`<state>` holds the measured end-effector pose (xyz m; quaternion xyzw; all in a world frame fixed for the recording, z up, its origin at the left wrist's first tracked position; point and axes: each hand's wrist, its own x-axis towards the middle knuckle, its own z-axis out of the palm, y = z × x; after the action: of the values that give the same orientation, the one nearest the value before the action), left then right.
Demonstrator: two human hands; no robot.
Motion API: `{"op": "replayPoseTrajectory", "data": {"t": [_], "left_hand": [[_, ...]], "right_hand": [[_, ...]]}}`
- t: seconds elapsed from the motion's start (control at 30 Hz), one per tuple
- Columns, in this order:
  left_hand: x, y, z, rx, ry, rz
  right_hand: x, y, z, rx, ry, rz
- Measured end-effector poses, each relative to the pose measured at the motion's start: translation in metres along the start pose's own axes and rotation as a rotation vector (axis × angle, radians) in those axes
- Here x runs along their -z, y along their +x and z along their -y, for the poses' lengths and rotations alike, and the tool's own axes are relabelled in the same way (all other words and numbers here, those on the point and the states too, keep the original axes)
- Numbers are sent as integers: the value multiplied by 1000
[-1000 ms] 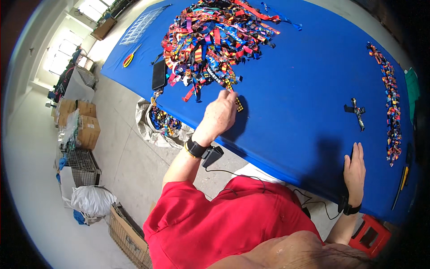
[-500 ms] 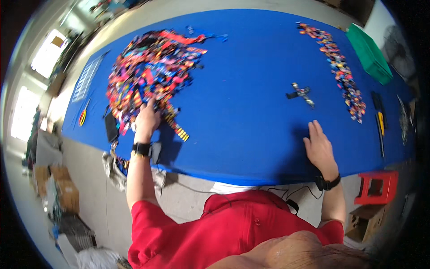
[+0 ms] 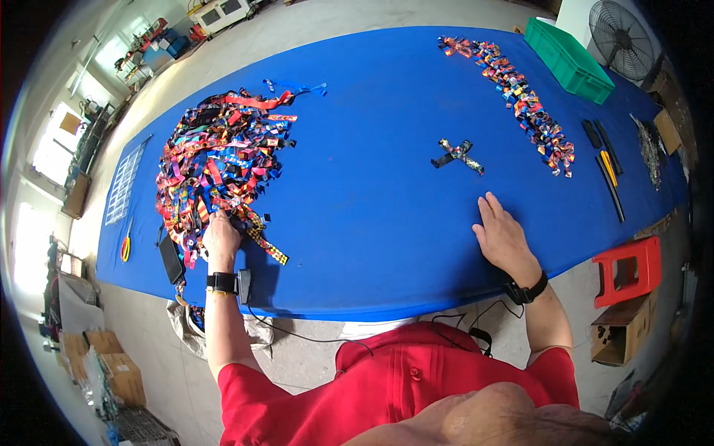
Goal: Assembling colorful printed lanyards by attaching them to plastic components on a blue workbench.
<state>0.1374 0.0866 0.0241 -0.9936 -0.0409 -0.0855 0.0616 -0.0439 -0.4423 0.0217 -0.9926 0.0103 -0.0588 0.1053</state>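
Note:
A large heap of patterned, many-coloured ribbon strips (image 3: pixel 223 152) lies on the left of the blue-covered table (image 3: pixel 364 193). At its near edge is my left hand (image 3: pixel 222 236), with fingers drawn together on a ribbon strip; the fingertips are partly hidden among the strips. My right hand (image 3: pixel 508 236) is held over the cloth with fingers stretched out and nothing in it. Just beyond it, a few short dark patterned strips (image 3: pixel 460 154) lie crossed. Farther right runs a long row of bunched ribbon strips (image 3: pixel 524 104).
A green crate (image 3: pixel 569 63) stands at the far right corner beside a fan (image 3: pixel 621 37). Black and yellow tools (image 3: pixel 610 167) lie at the right. Yellow-handled scissors (image 3: pixel 126 247) and a white grid (image 3: pixel 125 184) are at the left. A red stool (image 3: pixel 628 271) stands by the table.
The whole view has shifted, so the table things appear farther left. Both hands stay in nearly the same places beside the heap and the crossed strips.

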Motion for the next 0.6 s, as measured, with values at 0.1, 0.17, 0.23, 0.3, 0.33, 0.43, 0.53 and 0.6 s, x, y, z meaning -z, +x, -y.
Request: {"op": "replayPoseTrajectory", "data": {"t": [0.1, 0.17, 0.23, 0.3, 0.33, 0.43, 0.53, 0.6], "left_hand": [[1, 4, 0, 11, 19, 8], [0, 2, -2, 0, 16, -43], [0, -3, 1, 3, 20, -91], [-3, -5, 5, -32, -10, -169], [2, -7, 6, -48, -108, -132], [17, -11, -12, -114, -402, -97], [29, -19, -28, -70, -486, 42], [28, -32, -37, -138, -601, 7]], "right_hand": [[-2, -2, 0, 5, 5, -13], [-3, -3, 1, 10, 5, -22], [-3, -1, 3, 1, 4, -10], [-2, 1, 5, -4, 1, 8], [-2, 3, 7, -8, -2, 22], [-8, 1, -2, 29, -42, -36], [-5, 0, -2, 2, -43, -32], [-2, 1, -2, 26, -33, -20]]}}
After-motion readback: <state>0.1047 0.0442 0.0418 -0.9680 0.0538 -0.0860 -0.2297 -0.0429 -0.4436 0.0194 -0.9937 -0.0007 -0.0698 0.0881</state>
